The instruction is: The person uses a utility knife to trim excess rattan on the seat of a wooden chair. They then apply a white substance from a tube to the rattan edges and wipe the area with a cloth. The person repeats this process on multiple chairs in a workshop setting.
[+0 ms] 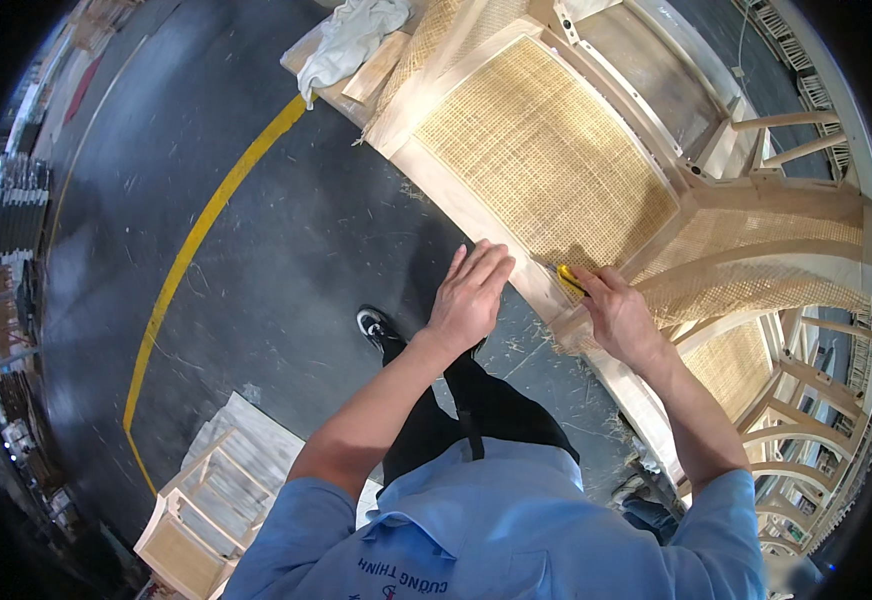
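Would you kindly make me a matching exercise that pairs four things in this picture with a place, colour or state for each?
Things:
1. Left hand
2. White cloth
3. Right hand
4. Floor line

Places, colours or states:
A. Gripping a yellow-and-black tool
B. Yellow and curved
C. Fingers extended, at the pale wooden border
D. Crumpled, near the picture's upper edge

Right pairs: 1-C, 2-D, 3-A, 4-B
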